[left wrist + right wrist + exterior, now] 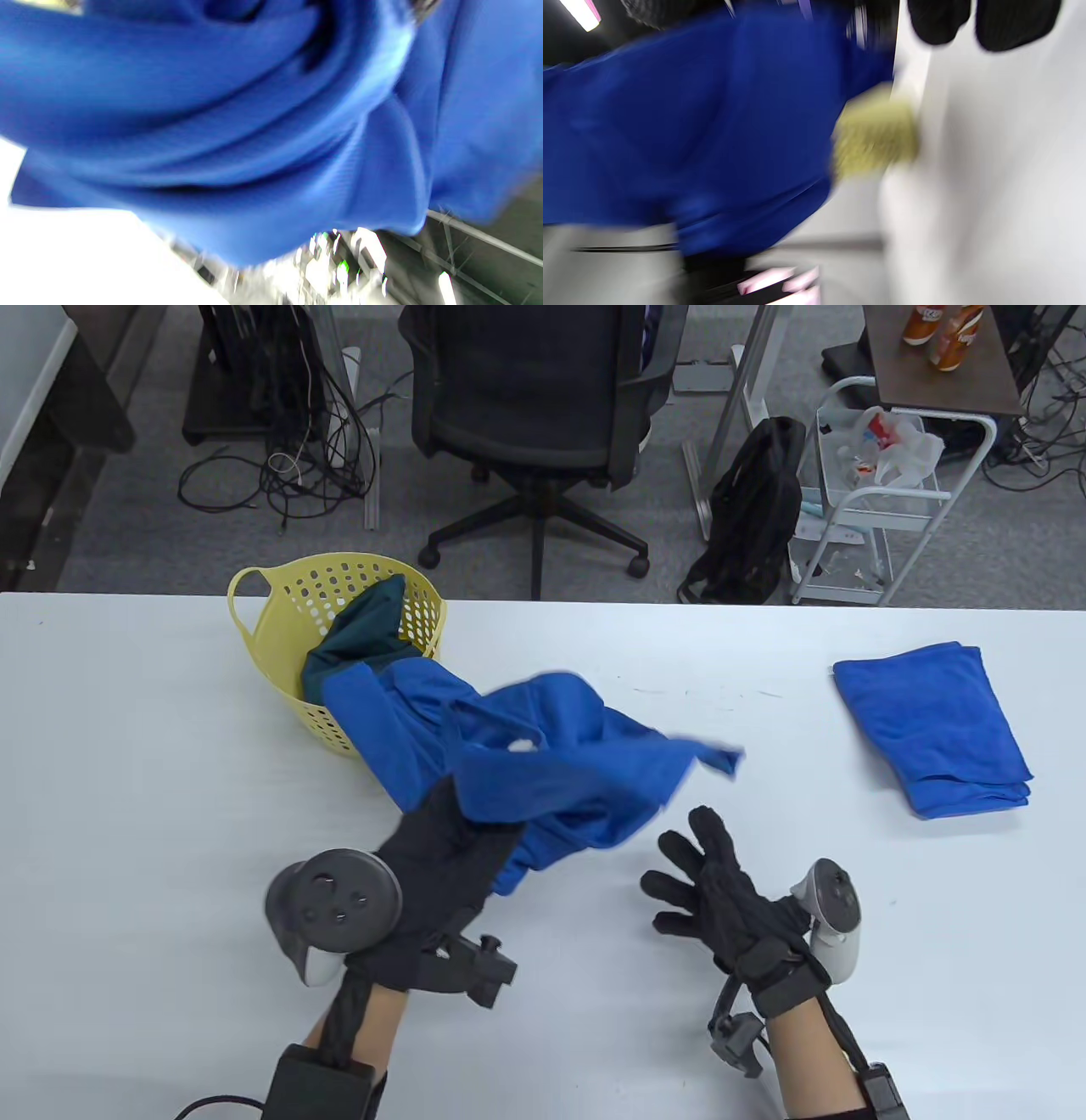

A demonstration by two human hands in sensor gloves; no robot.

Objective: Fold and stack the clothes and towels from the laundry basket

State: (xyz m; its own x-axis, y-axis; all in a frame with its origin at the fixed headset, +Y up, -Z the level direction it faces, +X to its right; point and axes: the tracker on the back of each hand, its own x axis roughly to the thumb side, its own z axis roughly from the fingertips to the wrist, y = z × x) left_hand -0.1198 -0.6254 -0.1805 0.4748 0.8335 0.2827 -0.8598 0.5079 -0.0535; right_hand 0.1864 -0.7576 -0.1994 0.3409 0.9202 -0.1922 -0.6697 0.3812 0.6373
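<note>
My left hand (441,848) grips a blue garment (543,755) and holds it raised over the table, its far end trailing out of the tipped yellow laundry basket (280,628). The cloth fills the left wrist view (237,127). A dark teal garment (365,632) hangs in the basket mouth. My right hand (713,874) is open, fingers spread, just right of the cloth and not touching it. In the blurred right wrist view its fingertips (1014,21) show at the top, with the blue garment (691,127) and the basket (874,135). A folded blue towel (933,729) lies at the right.
The white table (170,814) ends at its far edge behind the basket. Beyond it stand a black office chair (534,415), a black backpack (755,509) and a white wire cart (874,492).
</note>
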